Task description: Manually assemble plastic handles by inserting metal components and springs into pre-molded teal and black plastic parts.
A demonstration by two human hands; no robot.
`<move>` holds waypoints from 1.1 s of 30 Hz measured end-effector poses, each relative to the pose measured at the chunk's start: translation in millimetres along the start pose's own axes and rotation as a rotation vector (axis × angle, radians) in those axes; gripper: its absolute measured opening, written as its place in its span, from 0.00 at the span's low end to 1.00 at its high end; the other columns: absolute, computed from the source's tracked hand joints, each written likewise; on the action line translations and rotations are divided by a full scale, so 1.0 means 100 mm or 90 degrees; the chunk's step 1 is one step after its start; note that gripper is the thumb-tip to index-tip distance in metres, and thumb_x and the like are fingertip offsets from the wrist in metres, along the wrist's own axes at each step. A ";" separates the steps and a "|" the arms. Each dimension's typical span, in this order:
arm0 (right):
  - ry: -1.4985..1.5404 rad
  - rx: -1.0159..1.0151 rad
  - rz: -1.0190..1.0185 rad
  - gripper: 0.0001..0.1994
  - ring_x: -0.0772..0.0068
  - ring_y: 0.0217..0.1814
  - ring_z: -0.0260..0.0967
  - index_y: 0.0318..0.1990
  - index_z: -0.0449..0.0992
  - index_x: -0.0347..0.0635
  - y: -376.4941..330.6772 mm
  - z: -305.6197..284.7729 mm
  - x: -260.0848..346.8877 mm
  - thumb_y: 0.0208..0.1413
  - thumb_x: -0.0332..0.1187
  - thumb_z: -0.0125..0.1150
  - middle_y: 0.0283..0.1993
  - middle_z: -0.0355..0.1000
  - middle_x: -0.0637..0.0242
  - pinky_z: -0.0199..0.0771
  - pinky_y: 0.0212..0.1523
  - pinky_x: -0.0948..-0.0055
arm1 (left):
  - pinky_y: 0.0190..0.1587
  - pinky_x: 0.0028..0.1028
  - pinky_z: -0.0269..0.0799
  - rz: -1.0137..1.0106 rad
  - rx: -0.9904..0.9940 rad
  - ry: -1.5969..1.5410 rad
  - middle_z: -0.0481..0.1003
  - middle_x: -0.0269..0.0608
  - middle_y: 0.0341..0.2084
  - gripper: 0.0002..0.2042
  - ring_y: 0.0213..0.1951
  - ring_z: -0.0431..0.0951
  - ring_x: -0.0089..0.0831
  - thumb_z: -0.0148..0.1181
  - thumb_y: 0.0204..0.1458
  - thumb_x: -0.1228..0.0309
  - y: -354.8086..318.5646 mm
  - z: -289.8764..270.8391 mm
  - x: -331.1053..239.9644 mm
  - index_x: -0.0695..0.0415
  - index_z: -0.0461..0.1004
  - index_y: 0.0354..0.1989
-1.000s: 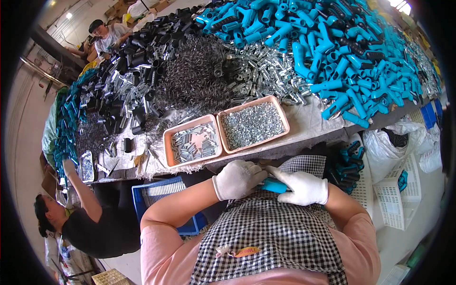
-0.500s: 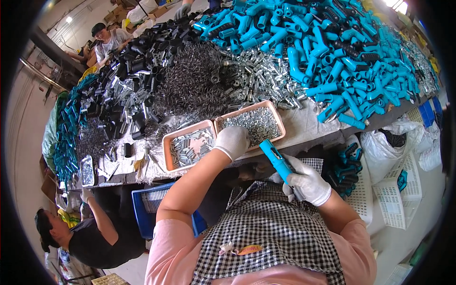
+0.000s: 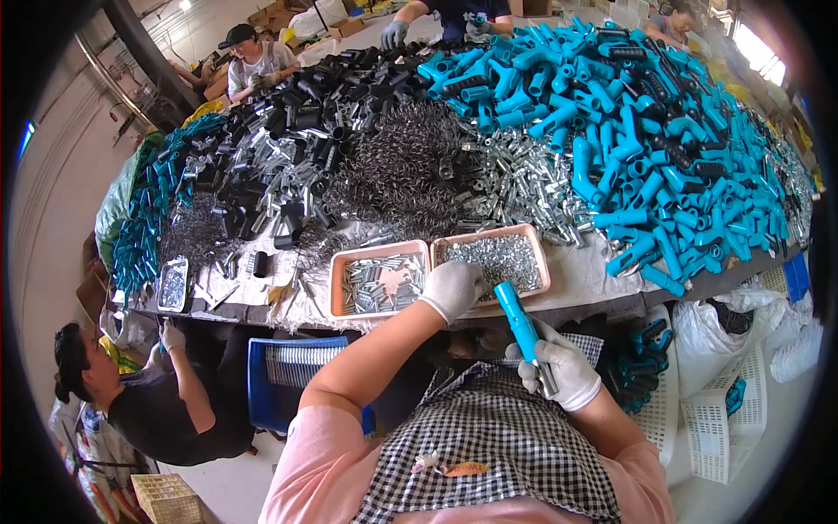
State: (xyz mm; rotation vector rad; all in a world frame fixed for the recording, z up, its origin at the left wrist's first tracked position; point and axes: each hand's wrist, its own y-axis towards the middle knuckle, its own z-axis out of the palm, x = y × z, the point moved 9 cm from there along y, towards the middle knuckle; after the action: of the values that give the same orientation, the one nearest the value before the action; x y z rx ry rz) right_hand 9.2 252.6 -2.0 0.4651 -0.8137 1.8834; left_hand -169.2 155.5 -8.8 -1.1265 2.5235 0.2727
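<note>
My right hand (image 3: pixel 567 368), in a white glove, is wrapped round a teal tool handle (image 3: pixel 519 323). The handle is a tube tilted up and left, and a metal end (image 3: pixel 548 381) sticks out below my fingers. My left hand (image 3: pixel 454 289), gloved too, rests at the near left part of a shallow tray (image 3: pixel 545 269) full of small silvery metal pieces (image 3: pixel 506 262). Its fingers are curled down, with the tips hidden, so what they hold does not show. Left of it, touching, stands a second tray (image 3: pixel 335 293) with short metal pins (image 3: pixel 375 284).
Behind the trays lie heaps of dark springs (image 3: pixel 406 162), metal tubes (image 3: pixel 524 179), black sleeves (image 3: pixel 297 109) and teal handles (image 3: pixel 628 157). Below the table edge are a blue crate (image 3: pixel 262 384) and a white basket (image 3: pixel 720 428). Co-workers sit left and across.
The view has shifted, so the table sits lower and further right. The teal handle now stands more upright in my right hand. My left hand stays at the tray of small pieces.
</note>
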 end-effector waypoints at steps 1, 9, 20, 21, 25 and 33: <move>0.011 0.002 -0.010 0.29 0.73 0.29 0.72 0.70 0.52 0.41 0.00 -0.02 0.00 0.64 0.36 0.51 0.46 0.72 0.54 0.76 0.26 0.73 | 0.37 0.45 0.73 0.006 -0.039 -0.015 0.77 0.51 0.25 0.08 0.32 0.78 0.50 0.61 0.49 0.65 -0.04 -0.06 -0.01 0.56 0.78 0.26; 0.060 -0.001 0.020 0.29 0.73 0.29 0.73 0.70 0.53 0.43 0.09 -0.04 -0.07 0.64 0.37 0.52 0.46 0.73 0.55 0.76 0.26 0.74 | 0.37 0.43 0.74 0.038 -0.201 -0.105 0.76 0.51 0.26 0.04 0.33 0.78 0.51 0.60 0.49 0.73 -0.19 -0.24 0.01 0.60 0.76 0.29; 0.155 0.055 0.066 0.32 0.74 0.29 0.72 0.69 0.54 0.41 0.08 0.09 -0.13 0.61 0.39 0.57 0.48 0.73 0.52 0.78 0.26 0.75 | 0.42 0.39 0.73 0.271 -0.198 -0.311 0.77 0.42 0.32 0.06 0.37 0.77 0.44 0.65 0.46 0.78 -0.70 -0.86 -0.61 0.58 0.77 0.34; 0.155 0.069 0.081 0.32 0.74 0.29 0.72 0.69 0.54 0.41 0.10 0.12 -0.15 0.60 0.40 0.58 0.48 0.73 0.52 0.78 0.26 0.75 | 0.45 0.39 0.72 0.351 -0.213 -0.268 0.77 0.41 0.32 0.08 0.38 0.77 0.43 0.67 0.44 0.77 -0.74 -0.92 -0.73 0.57 0.78 0.33; 0.083 0.105 0.104 0.36 0.72 0.28 0.71 0.68 0.54 0.42 0.11 0.27 -0.15 0.57 0.42 0.64 0.47 0.73 0.51 0.75 0.23 0.74 | 0.60 0.44 0.61 0.321 -0.114 -0.419 0.74 0.39 0.39 0.07 0.52 0.68 0.42 0.71 0.41 0.73 -0.71 -0.74 -0.68 0.53 0.80 0.28; -0.314 0.080 0.133 0.37 0.72 0.27 0.71 0.69 0.49 0.32 0.07 0.23 -0.17 0.54 0.32 0.58 0.46 0.73 0.51 0.74 0.26 0.73 | 0.44 0.37 0.74 0.191 0.096 -0.303 0.76 0.46 0.34 0.17 0.39 0.78 0.45 0.72 0.35 0.70 -0.78 -0.38 -0.57 0.58 0.77 0.35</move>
State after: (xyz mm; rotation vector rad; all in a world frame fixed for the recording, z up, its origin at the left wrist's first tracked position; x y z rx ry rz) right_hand 9.2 223.7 0.9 0.9815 -1.1015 2.0487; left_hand -84.8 130.8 46.4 -0.5413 2.2264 0.3711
